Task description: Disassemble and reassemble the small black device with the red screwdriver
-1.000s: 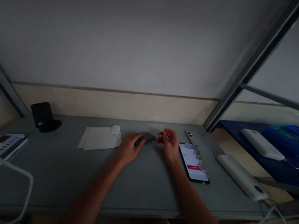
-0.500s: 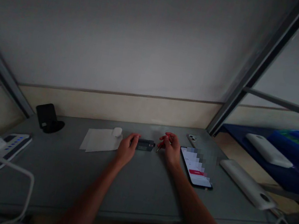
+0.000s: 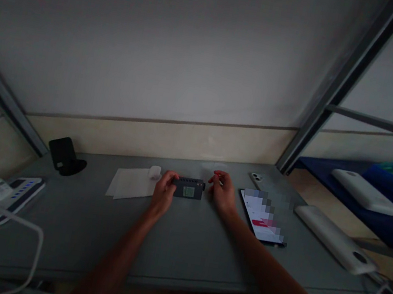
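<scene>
My left hand point(image 3: 164, 189) grips the left end of a small dark box-shaped device point(image 3: 189, 189). A row of vent slots runs along the top edge of this device, a pale label is on the side facing me, and a short knob or connector sticks out at its right end. Just right of that end, my right hand point(image 3: 224, 192) is closed around a small red-handled screwdriver point(image 3: 218, 175), mostly hidden by the fingers. The screwdriver and the device are apart.
White papers point(image 3: 134, 185) lie left of my hands with a white earbud-type case point(image 3: 154, 172) on them. A lit phone point(image 3: 262, 219), another phone point(image 3: 257, 179) and a long white power bank point(image 3: 334, 240) lie right. Further left are a black stand point(image 3: 64, 154) and a power strip point(image 3: 23, 192).
The device has turned so that its labelled side faces me more. My right hand has rotated, and the screwdriver's thin metal tip that pointed down toward me no longer shows.
</scene>
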